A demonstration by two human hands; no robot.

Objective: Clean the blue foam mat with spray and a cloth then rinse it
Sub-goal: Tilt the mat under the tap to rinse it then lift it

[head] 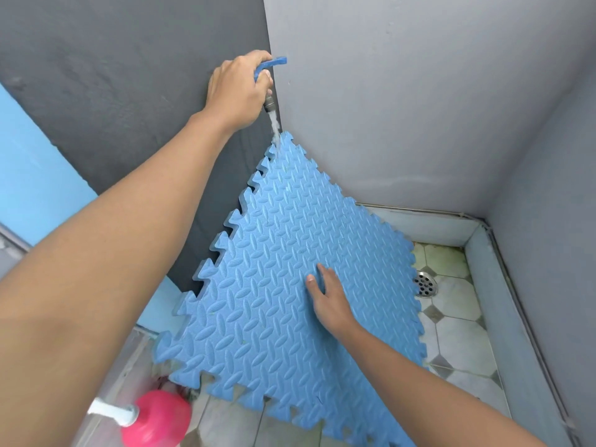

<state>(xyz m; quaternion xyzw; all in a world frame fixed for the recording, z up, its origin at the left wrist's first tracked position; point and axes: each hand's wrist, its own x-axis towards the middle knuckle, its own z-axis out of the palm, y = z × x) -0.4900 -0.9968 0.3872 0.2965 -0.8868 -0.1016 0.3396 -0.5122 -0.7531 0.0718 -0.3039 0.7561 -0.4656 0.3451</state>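
The blue foam mat [283, 240] leans tilted in the corner where 2 walls meet, its top corner under the tap spout [268, 104]. Water [274, 125] streams from the spout onto that corner. The left hand [238, 88] grips the blue tap handle [274, 62]. The right hand [329, 300] rests flat on the mat's patterned face, fingers straight. A round drain [426, 284] sits in the tiled floor [464, 337] just beside the mat's right edge. A pink spray bottle [156, 419] stands near the lower left corner.

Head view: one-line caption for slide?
Left hand grips the tap handle, water runs onto the leaning blue foam mat; right hand rests flat on it.
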